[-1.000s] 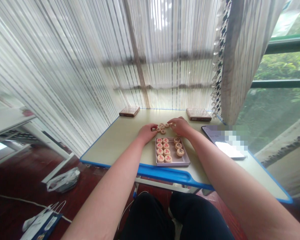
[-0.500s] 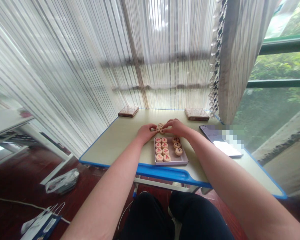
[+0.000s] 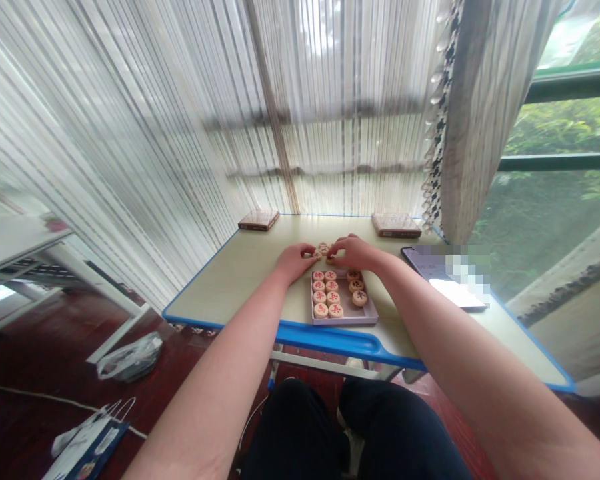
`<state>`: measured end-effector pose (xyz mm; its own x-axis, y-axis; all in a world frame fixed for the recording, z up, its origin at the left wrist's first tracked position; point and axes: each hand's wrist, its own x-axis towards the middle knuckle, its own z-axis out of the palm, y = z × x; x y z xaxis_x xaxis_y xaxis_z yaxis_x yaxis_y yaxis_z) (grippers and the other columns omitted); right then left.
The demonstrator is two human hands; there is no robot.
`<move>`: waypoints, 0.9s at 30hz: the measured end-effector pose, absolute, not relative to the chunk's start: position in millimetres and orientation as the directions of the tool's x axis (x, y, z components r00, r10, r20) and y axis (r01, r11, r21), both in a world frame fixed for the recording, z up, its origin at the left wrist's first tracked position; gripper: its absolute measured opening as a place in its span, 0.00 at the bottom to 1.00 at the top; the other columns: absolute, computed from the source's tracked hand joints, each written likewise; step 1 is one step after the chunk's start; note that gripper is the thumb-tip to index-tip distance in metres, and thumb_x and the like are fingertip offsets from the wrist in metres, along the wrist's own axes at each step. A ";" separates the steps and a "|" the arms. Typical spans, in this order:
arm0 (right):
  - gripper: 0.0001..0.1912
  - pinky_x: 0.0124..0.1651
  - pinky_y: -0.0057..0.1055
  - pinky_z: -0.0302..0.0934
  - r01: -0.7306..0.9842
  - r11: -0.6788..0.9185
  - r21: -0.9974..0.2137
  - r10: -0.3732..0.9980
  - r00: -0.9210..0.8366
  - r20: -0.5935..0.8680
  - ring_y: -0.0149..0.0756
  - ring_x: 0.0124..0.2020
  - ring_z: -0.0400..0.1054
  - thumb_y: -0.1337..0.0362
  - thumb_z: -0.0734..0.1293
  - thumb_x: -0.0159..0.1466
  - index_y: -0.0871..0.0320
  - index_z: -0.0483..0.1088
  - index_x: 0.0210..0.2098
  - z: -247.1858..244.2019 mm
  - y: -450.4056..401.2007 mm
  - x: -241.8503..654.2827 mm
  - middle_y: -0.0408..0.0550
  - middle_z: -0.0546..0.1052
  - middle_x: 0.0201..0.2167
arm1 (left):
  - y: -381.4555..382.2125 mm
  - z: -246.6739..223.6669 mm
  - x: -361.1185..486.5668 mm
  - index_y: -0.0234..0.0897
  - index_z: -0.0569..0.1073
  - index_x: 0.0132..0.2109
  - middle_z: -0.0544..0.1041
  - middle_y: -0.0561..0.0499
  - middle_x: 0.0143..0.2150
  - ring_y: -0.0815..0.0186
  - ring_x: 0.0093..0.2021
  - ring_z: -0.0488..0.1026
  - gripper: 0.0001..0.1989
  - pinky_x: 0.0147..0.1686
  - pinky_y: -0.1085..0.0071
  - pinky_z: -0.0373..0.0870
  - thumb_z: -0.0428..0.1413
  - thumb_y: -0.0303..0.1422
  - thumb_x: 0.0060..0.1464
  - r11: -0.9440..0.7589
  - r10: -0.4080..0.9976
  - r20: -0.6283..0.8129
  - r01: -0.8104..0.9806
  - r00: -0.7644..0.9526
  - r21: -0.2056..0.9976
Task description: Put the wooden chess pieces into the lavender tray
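Note:
Several round wooden xiangqi pieces (image 3: pixel 323 249) lie in a small cluster on the pale table, beyond the box. My left hand (image 3: pixel 299 259) is at the cluster's left side, its fingers closed on a piece there. At the right side, my right hand (image 3: pixel 349 251) has its fingers closed on another piece. Nearer me sits an open shallow box (image 3: pixel 345 321). Two columns of red-marked pieces (image 3: pixel 333 298) fill its left part, and three dark-marked pieces (image 3: pixel 359 298) stand along its right side, with a gap between.
Two flat brown boxes lie at the table's far side, one left (image 3: pixel 259 220) and one right (image 3: pixel 396 225). A dark tablet or phone (image 3: pixel 425 267), partly blurred, is right of my right forearm. The blue table edge (image 3: pixel 330 339) runs in front of me.
My hands have moved slightly apart at the cluster, and its pieces look more spread. The view has shifted slightly. Pieces in the open box keep their arrangement.

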<state>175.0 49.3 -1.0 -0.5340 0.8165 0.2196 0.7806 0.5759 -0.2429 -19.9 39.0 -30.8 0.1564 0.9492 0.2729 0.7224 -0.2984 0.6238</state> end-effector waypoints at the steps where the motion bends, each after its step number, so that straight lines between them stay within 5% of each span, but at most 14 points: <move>1: 0.09 0.51 0.36 0.56 0.795 0.565 -0.222 0.824 -0.527 0.209 0.41 0.42 0.64 0.59 0.67 0.54 0.51 0.76 0.34 -0.2 49.2 174.5 0.47 0.75 0.36 | 39.1 -30.7 -19.8 0.38 0.75 0.42 0.78 0.49 0.41 0.64 0.40 0.73 0.17 0.41 0.71 0.68 0.58 0.40 0.45 -0.294 0.951 0.266 0.724 0.157 0.624; 8: 0.16 0.51 0.35 0.57 0.811 0.527 -0.254 0.849 -0.496 0.181 0.42 0.46 0.63 0.58 0.68 0.53 0.51 0.74 0.41 2.9 45.8 176.3 0.47 0.74 0.41 | 42.4 -35.7 -21.3 0.36 0.71 0.48 0.78 0.48 0.41 0.65 0.39 0.73 0.23 0.41 0.71 0.68 0.59 0.39 0.43 -0.306 0.947 0.285 0.673 0.145 0.674; 15: 0.08 0.51 0.38 0.56 0.807 0.554 -0.204 0.830 -0.519 0.204 0.43 0.44 0.64 0.60 0.69 0.52 0.53 0.76 0.32 2.3 49.9 177.9 0.48 0.75 0.37 | 39.3 -33.0 -20.0 0.36 0.71 0.48 0.77 0.48 0.41 0.66 0.40 0.73 0.22 0.40 0.72 0.68 0.60 0.35 0.43 -0.281 0.956 0.265 0.666 0.128 0.691; 21: 0.14 0.42 0.37 0.61 0.826 0.456 -0.332 0.886 -0.384 0.260 0.42 0.37 0.67 0.53 0.70 0.49 0.56 0.76 0.29 26.1 23.3 187.7 0.51 0.74 0.35 | 38.0 -32.4 -20.2 0.36 0.70 0.49 0.77 0.49 0.40 0.67 0.39 0.72 0.23 0.40 0.72 0.68 0.59 0.33 0.43 -0.285 0.954 0.274 0.666 0.124 0.690; 27: 0.12 0.51 0.39 0.56 0.724 0.572 -0.386 0.808 -0.416 0.416 0.42 0.46 0.62 0.52 0.68 0.53 0.53 0.74 0.29 20.6 -69.9 201.9 0.49 0.71 0.40 | 43.5 -36.5 -20.5 0.34 0.70 0.49 0.77 0.47 0.40 0.67 0.37 0.73 0.21 0.40 0.72 0.67 0.57 0.34 0.45 -0.286 0.950 0.292 0.678 0.109 0.677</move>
<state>201.9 -69.9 20.6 -0.4163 0.8082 0.4165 0.7237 0.5719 -0.3864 -20.5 43.5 -36.5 0.1087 0.9503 0.2919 0.6780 -0.2856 0.6773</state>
